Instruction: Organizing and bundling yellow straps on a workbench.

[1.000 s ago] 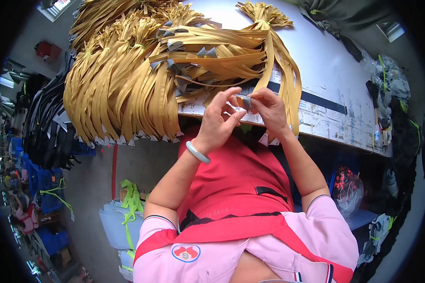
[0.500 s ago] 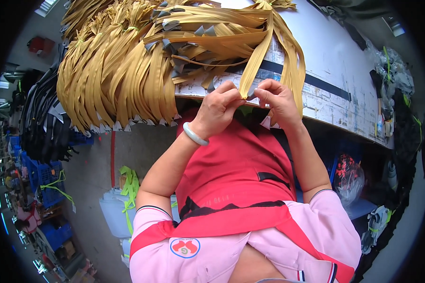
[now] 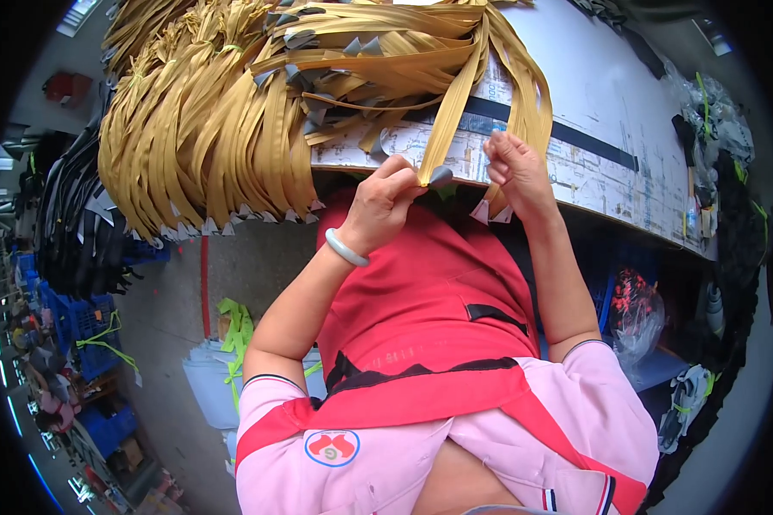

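- My left hand [image 3: 386,202] is at the front edge of the table [image 3: 593,107]; its thumb and forefinger pinch the lower end of a yellow strip [image 3: 451,116], the other fingers folded in behind them.
- That strip runs up and slightly right from my fingertips, over the table edge, to the gathered strips at the top; a grey tab [image 3: 441,176] shows at its lower end, just right of my pinch.
- My right hand [image 3: 517,172] is raised to the right of the tab, apart from it; its fingers are curled and drawn together with the thumb close against them; whether anything small sits between them, I cannot tell.
- Just behind and beside my right hand, more yellow strips [image 3: 532,99] hang over the table edge, white tips showing below.
- To my left a thick row of yellow bundles [image 3: 215,146] drapes over the edge, pale tips at the bottom; between it and my strip, other strips lie sideways with grey ends [image 3: 296,77].
- A black band [image 3: 597,148] crosses the table top, passing behind the strip I hold.
- I wear a pale bracelet [image 3: 346,249] on my left wrist; a red apron [image 3: 429,296] covers my front, over a pink shirt [image 3: 275,463].
- Farther left hang black strips [image 3: 73,215], with a blue crate [image 3: 82,330] below them.
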A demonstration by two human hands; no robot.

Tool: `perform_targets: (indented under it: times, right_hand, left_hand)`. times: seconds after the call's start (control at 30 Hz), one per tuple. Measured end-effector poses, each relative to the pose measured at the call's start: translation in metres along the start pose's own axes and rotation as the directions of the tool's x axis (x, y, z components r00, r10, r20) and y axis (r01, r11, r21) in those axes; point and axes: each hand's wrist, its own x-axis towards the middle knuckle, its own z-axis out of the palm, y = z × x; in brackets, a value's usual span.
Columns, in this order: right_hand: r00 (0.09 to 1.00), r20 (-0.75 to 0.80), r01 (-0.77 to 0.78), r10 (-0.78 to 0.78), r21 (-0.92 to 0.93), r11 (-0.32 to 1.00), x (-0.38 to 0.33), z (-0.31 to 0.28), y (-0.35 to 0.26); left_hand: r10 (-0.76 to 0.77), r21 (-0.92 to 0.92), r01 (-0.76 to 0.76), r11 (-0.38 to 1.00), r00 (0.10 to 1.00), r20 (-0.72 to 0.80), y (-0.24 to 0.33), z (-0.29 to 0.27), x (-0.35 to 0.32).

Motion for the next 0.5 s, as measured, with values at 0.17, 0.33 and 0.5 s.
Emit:
perform_targets:
  times: [0.17, 0.33, 0.5]
  right_hand:
    - [0.994, -0.111, -0.028, 0.003, -0.224, 0.974, -0.012, -0.018, -0.013]
    - [0.993, 0.115, 0.043, 0.013, -0.478, 0.878, -0.018, 0.022, 0.021]
    - [0.998, -0.017, 0.042, -0.053, -0.391, 0.92, -0.008, 0.01, 0.019]
  left_hand:
    - [-0.018, 0.038, 0.017, 0.999, 1.0, 0.008, -0.004, -0.006, -0.006]
    - [0.067, 0.009, -0.068, 0.998, 0.997, 0.043, 0.007, 0.016, 0.001]
    - [0.029, -0.007, -0.029, 1.0, 1.0, 0.004, 0.004, 0.006, 0.001]
